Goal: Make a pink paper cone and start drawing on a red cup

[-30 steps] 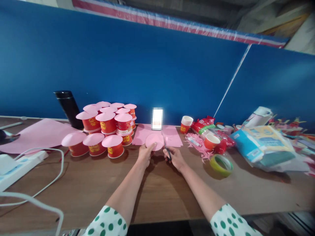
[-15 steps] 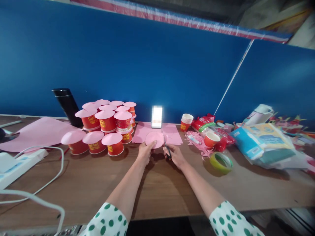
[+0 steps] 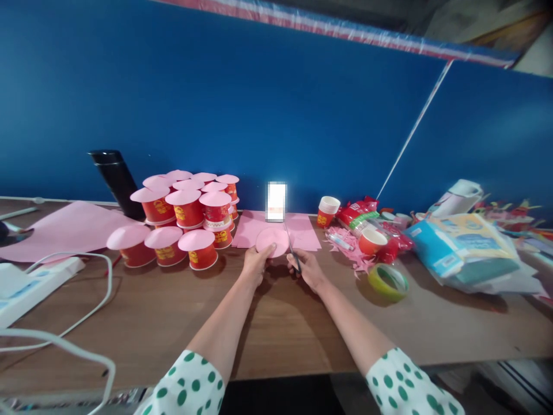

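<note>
Pink disc (image 3: 270, 237) pinched at near edge by left hand (image 3: 256, 266), seen against pink sheets (image 3: 305, 227); contact unclear. Scissors (image 3: 296, 261) gripped in curled right hand (image 3: 310, 272), blades along disc's right side. Possible nick if disc slipped or blades angled inward.

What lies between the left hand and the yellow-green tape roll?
In the head view: the right hand holding dark-handled scissors, then brown tabletop.
</note>
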Demonstrator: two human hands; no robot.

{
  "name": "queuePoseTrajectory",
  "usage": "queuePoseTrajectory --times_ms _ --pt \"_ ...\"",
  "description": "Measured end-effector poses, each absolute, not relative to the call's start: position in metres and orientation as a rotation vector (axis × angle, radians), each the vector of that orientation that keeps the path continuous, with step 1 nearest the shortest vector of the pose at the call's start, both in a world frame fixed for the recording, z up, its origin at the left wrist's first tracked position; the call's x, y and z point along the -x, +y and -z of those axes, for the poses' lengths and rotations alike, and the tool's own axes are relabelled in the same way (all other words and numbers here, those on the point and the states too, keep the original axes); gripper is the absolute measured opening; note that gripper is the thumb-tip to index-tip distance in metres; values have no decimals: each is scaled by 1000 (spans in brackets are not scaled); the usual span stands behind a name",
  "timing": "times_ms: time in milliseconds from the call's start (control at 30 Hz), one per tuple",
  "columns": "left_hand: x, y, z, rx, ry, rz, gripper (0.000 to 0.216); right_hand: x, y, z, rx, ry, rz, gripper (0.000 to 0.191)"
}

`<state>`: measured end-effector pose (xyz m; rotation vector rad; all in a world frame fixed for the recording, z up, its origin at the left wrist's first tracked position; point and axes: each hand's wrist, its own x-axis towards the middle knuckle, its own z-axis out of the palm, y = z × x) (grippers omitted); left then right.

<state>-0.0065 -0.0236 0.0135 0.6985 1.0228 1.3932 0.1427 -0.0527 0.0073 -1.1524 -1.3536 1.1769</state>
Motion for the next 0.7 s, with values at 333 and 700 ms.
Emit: queuePoseTrajectory --times_ms 333,700 --pt "7 -23 -14 -700 1019 -1399 42 -143 -52 -7 1177 -1348 -1159 43" --pt "7 -23 -14 -691 1042 -1404 38 -143 -53 -8 1191 -1350 -1148 42"
